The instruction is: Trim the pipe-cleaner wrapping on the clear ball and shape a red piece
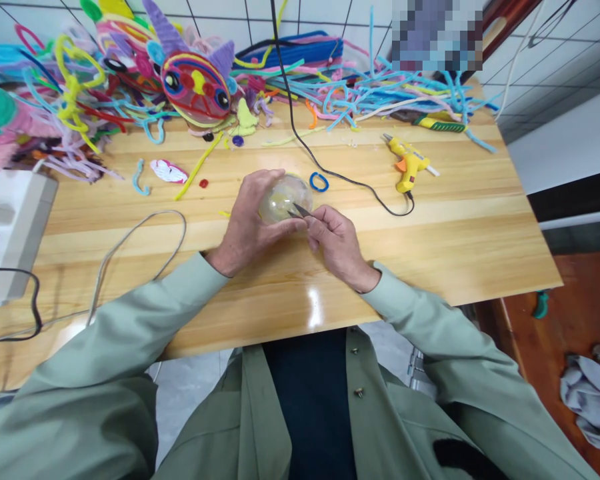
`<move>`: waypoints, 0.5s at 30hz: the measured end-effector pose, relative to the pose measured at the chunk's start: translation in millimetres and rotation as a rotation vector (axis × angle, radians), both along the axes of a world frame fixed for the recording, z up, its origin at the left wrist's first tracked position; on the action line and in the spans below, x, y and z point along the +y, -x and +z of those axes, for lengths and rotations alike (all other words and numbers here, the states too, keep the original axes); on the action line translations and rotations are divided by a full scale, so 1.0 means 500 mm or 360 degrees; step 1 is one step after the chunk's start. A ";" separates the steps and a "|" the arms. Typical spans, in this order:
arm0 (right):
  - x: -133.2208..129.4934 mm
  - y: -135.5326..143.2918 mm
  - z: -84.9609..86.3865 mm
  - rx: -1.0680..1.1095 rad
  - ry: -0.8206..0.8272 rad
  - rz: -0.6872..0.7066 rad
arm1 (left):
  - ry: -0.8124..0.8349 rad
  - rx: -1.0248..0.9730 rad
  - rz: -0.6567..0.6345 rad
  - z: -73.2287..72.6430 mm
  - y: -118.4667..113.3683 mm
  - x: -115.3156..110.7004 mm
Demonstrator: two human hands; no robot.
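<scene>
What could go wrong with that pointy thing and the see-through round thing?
The pointed tool in the right hand might slip on the clear round piece and poke the left hand, whose thumb is close to the tips. Also, snagging the black cord could drag the yellow glue gun.

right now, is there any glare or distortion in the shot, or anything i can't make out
Head view: white glare on the tabletop near its front edge, plus small highlights on the clear rounded piece; head view: sleeves look stretched toward the lower corners; head view, upper right: a pixelated patch hides what's there.
</scene>
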State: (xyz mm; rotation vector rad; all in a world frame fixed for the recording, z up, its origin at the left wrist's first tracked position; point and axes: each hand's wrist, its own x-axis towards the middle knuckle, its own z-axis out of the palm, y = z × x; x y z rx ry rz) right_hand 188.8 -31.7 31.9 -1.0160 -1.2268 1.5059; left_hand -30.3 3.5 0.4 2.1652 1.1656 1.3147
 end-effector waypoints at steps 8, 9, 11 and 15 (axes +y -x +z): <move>0.003 0.006 -0.006 0.0114 0.0036 -0.0016 | 0.0063 -0.0002 0.0029 -0.004 -0.002 0.006; 0.006 0.003 -0.006 0.0118 0.0039 -0.0001 | 0.0088 0.0015 0.0030 -0.003 -0.001 0.007; 0.014 -0.006 -0.005 0.0111 0.0019 -0.0025 | 0.0112 0.0054 0.0032 0.002 0.000 0.006; 0.032 -0.020 0.004 0.0075 -0.0157 -0.0250 | 0.0039 0.0040 0.0051 0.022 0.000 -0.003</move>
